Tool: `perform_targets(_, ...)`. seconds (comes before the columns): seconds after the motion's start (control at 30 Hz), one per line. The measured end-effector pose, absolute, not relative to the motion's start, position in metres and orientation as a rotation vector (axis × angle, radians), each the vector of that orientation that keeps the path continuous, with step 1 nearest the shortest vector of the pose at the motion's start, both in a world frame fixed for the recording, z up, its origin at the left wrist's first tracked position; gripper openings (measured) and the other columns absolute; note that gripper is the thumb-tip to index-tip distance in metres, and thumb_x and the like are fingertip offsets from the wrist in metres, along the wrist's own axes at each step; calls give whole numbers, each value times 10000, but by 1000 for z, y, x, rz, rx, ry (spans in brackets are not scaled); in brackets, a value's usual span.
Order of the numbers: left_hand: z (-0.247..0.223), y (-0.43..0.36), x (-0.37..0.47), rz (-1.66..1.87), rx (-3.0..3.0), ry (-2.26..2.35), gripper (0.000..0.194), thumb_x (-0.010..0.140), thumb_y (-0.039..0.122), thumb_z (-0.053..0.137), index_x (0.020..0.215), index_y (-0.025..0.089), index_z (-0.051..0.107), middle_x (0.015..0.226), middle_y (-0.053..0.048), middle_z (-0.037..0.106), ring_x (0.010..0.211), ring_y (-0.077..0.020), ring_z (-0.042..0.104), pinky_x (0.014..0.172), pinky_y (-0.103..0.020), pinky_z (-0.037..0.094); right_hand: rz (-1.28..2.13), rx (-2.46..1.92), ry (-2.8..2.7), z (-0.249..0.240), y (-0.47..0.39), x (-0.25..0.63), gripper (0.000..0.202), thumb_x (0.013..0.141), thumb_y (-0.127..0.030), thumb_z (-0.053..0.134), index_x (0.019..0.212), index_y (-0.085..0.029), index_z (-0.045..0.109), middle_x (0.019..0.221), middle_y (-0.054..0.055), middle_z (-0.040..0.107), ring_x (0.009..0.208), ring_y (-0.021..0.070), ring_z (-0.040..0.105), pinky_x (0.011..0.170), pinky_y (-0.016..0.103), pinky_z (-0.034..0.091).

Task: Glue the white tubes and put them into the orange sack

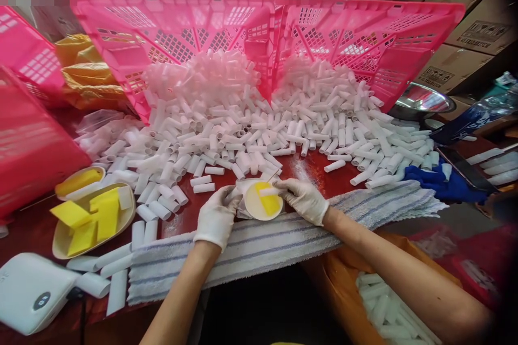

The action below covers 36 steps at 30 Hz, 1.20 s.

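white gloves cover both hands, which work close together above the near edge of a dark red bench [299,170]. the right hand [304,202] pinches one end of a white tube [267,192] between thumb and fingers, and the tube's other end reaches leftward over a yellow sponge [270,206]. that sponge sits in a small round dish [252,208], between the two hands. the left hand [217,217] curls its fingers just beside the dish's left side; whether it grips anything i cannot tell.

under the wrists runs a striped towel [283,242], spread along the bench's near edge. beyond the hands rises a broad heap of loose tubes [251,124], spilling from two pink crates [399,64] that stand tipped behind it. to the left of the left hand lies an oval tray [60,245] holding yellow blocks [107,215], and nearer the body, farther left, is a white device [32,291] with a dark round button. well to the right of the right hand lie a blue cloth [449,183] and, farther off, a metal bowl [427,99]. below the right forearm, an orange sack [335,291] holds more tubes.
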State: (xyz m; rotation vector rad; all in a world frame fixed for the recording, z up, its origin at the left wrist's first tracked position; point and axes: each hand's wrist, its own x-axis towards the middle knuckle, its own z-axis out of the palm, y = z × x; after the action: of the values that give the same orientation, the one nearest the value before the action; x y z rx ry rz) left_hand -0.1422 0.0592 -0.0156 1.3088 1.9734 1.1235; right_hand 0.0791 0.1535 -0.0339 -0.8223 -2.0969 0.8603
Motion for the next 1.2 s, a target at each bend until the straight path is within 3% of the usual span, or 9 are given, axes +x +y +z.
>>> perform_targets(0.1,-12,54,-137,1134,1206,1908,413,752,471,581,1062,200,615,1018,-65,680,920,-198,628,865,-333,470,778,-760,-2140,-31,150,80,192,832,-309,537,933,-205,664,897,71,644,853,176,609,794,333,506)
perform_targets(0.23,-4,50,-131,1261,1052,1741,428,721,447,621,1045,168,605,1075,-91,664,990,-207,616,905,-330,461,909,-844,-2067,-27,143,83,248,852,-306,514,1054,-209,622,980,68,647,901,175,617,815,324,510)
perform_targets(0.4,-2,45,-129,1243,1048,1703,410,751,418,588,1081,175,580,1122,-92,646,1038,-202,599,941,-330,442,702,-780,-2191,-30,135,85,137,823,-269,555,883,-232,672,826,44,628,792,165,592,739,310,501)
perform_targets(0.57,-6,41,-130,1193,1114,1773,390,741,433,595,1047,192,591,1070,-78,662,986,-199,613,906,-325,458,768,-901,-2079,-36,131,85,266,820,-303,566,1065,-207,608,924,62,633,822,163,604,753,309,507)
perform_targets(0.8,-1,33,-128,1154,1155,1788,355,700,397,637,971,170,596,962,-69,675,885,-183,627,829,-302,483,530,-759,-2267,-20,115,93,115,805,-239,568,741,-224,662,715,18,556,683,127,513,641,262,431)
perform_targets(0.9,1,29,-123,1161,1153,1726,357,680,410,660,928,161,599,931,-63,677,862,-178,628,798,-284,492,727,-796,-2021,-10,100,97,59,771,-276,626,767,-217,627,772,19,546,684,122,517,621,256,428)
perform_targets(1.03,5,27,-106,1141,1152,1564,336,662,387,683,895,154,613,893,-51,678,830,-168,628,776,-268,496,1227,-966,-1562,-3,87,97,258,719,-375,682,888,-215,570,833,27,566,696,130,528,603,255,449)
perform_targets(1.13,9,24,-95,1121,1156,1505,341,656,363,694,923,161,628,915,-43,677,830,-158,623,774,-254,490,1443,-1016,-1497,0,88,98,290,746,-431,646,889,-190,574,750,8,547,613,99,475,535,222,397)
perform_targets(1.2,13,21,-90,1078,1160,1507,361,654,358,693,952,161,634,879,-37,675,754,-145,614,691,-240,487,1502,-1034,-1525,2,90,98,281,779,-446,606,858,-178,576,660,-15,504,544,79,417,480,207,334)
